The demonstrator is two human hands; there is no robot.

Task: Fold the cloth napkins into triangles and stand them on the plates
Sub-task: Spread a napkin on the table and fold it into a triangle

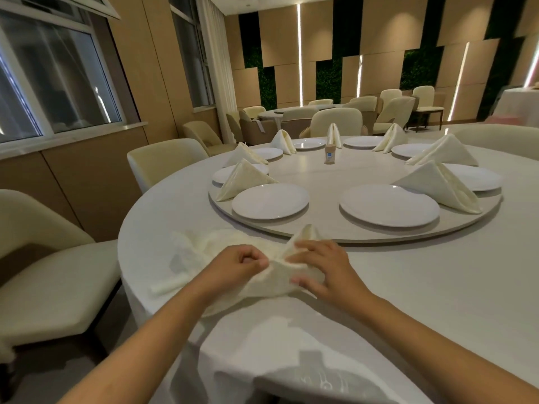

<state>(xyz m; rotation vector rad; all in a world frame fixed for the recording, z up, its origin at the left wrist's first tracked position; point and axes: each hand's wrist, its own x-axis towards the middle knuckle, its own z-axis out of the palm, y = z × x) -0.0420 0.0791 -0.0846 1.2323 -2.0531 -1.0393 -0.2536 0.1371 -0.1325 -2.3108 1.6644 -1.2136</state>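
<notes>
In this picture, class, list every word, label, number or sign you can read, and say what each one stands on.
No text can be read.
Small bottle on the turntable: it bears a label with a small blue mark, too small and blurred to read.
Tag on a chair at the far table: too small to tell whether it is printed.
The plates, the folded napkins and the tablecloth show no writing.

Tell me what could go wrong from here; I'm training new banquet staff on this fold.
1. The cream cloth napkin is bunched between the left hand and right hand, so its creases may come out uneven and it may not stand.
2. The rumpled pile of unfolded napkins sits close by and could get dragged.
3. The two nearest round white plates are bare.
</notes>
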